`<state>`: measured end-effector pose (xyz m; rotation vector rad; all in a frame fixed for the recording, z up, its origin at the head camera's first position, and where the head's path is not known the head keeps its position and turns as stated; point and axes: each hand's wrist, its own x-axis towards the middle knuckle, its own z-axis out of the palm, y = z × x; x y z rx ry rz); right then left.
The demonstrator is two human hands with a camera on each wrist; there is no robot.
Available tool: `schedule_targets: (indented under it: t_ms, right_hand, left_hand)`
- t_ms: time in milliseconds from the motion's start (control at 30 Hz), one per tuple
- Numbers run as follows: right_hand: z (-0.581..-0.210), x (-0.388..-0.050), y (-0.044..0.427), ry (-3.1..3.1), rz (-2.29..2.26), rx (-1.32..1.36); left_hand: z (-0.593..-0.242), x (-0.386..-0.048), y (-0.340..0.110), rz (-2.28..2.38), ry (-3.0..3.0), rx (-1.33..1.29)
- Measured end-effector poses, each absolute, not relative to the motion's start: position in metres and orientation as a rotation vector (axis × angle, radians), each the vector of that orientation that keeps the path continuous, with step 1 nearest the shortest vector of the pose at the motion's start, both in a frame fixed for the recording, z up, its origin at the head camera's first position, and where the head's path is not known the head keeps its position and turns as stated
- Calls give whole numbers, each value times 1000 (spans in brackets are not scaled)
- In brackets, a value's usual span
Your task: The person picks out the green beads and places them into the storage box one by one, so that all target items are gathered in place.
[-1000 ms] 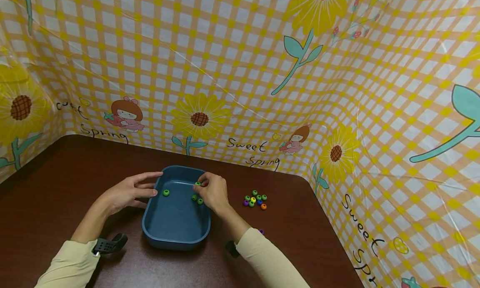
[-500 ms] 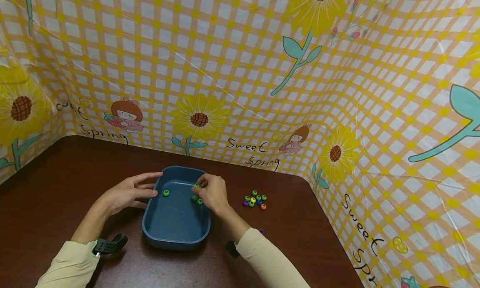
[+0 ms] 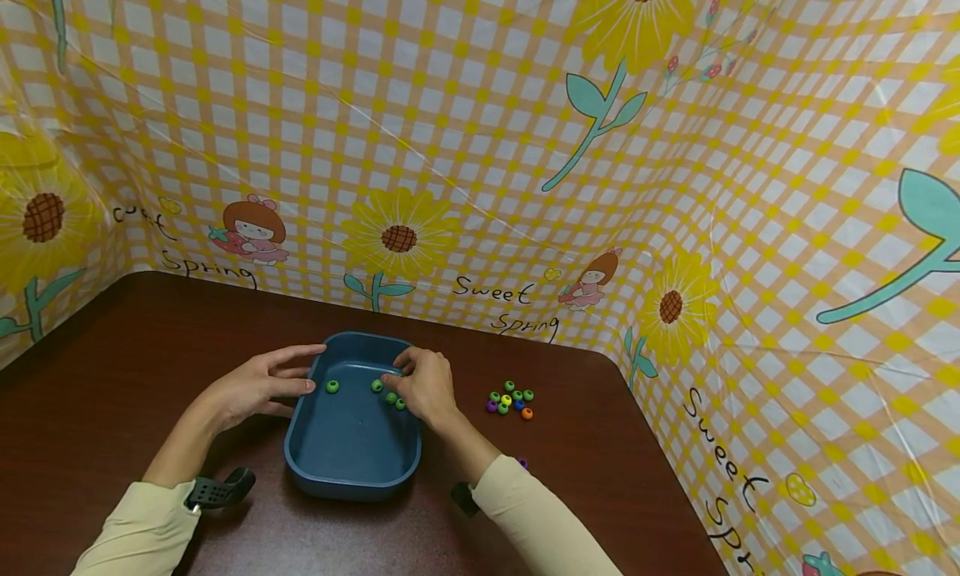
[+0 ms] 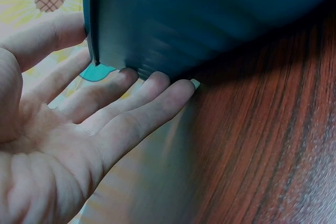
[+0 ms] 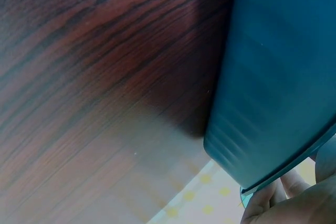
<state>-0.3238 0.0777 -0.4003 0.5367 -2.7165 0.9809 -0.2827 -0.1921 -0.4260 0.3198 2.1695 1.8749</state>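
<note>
A blue rectangular bin (image 3: 352, 449) holds several green beads; one bead (image 3: 332, 387) lies near its left wall, others (image 3: 391, 399) toward the right. My left hand (image 3: 251, 384) touches the bin's left side with spread fingers; the left wrist view shows this hand (image 4: 79, 124) against the outer wall (image 4: 184, 19). Over the right rim reaches my right hand (image 3: 429, 388), thumb and index apart, with a green bead (image 3: 377, 386) just beside the thumb tip. In the right wrist view, the hand (image 5: 299, 203) is partly visible at the bin's rim, its fingertips hidden behind the wall (image 5: 273, 77).
Right of the bin, a cluster of green, purple, blue and orange beads around a yellow bead (image 3: 506, 400) lies on the dark wooden table (image 3: 570, 476). A purple bead (image 3: 523, 464) is partly covered by the right sleeve. Patterned cloth (image 3: 450, 142) rises behind and at both sides.
The green bead that my right fingers held has left them and sits further left in the bin. Thumb and index have parted. My left hand has not moved.
</note>
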Motion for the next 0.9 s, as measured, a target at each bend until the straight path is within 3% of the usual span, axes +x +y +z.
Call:
schedule_targets:
  t_ms: [900]
  right_hand:
    - [-400,-324,78,-2721,1011,536]
  left_hand:
    - [-426,-282,-192,1884,2153,327]
